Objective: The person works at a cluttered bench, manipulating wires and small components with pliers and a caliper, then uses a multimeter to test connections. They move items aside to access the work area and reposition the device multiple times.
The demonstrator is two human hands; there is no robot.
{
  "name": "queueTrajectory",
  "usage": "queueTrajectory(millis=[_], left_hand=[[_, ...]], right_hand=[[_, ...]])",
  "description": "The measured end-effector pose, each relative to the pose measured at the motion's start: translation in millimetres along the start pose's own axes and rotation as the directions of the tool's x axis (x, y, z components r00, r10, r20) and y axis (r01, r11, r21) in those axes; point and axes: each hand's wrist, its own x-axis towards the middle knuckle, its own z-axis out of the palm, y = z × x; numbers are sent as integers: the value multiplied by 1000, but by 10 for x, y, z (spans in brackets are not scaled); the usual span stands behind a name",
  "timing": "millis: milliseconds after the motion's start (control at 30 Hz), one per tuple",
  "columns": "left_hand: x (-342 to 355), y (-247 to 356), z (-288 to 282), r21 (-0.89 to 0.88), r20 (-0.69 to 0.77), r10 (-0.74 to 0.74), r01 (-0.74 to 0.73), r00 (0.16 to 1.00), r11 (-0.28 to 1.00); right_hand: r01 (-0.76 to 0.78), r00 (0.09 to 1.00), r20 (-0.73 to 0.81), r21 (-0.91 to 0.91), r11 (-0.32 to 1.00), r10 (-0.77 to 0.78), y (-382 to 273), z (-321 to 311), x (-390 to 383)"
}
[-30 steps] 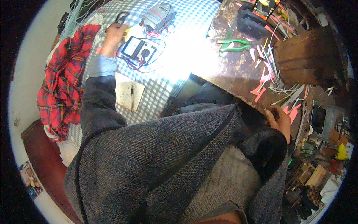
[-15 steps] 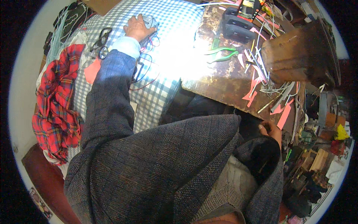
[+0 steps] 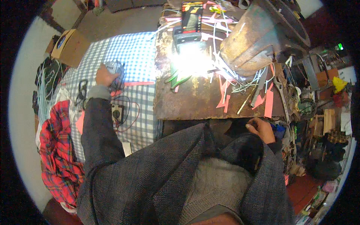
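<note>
My left hand (image 3: 107, 77) grips the near left side of a grey boxy device (image 3: 117, 69) with wires, on a checked cloth (image 3: 133, 52). A multimeter (image 3: 116, 114) with red and black leads lies nearer me, partly behind my sleeve; a black object (image 3: 81, 92) lies to the left. My right hand (image 3: 258, 129) has curled fingers at the front edge of the worn wooden top (image 3: 198, 107); what it holds, if anything, I cannot make out. Green-handled pliers (image 3: 180, 80), a wrench (image 3: 281, 97), pink strips (image 3: 268, 105) and white wires lie on that top.
A rusty metal piece (image 3: 247, 45) stands at back right, beside a black package (image 3: 192, 17) under glare. A cardboard box (image 3: 71, 50) is at back left. Red plaid fabric (image 3: 60, 146) lines the left side. Cluttered parts (image 3: 326, 131) fill the right.
My left hand has shifted from near a black object onto the grey device. The view has turned and tilted, so the wooden top appears more central. My right hand remains at its edge.
</note>
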Motion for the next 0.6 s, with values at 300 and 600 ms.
queueTrajectory(millis=[300, 600], left_hand=[[-277, 66, -962, -271, -104, 60, -86, 993, 959], [-1318, 1325, -2541, -469, -123, 506, -499, 854, 729]], right_hand=[[53, 998, -21, 17, 998, -53, -263, -191, 183], [287, 958, -20, 38, 957, -286, -667, -127, 315]])
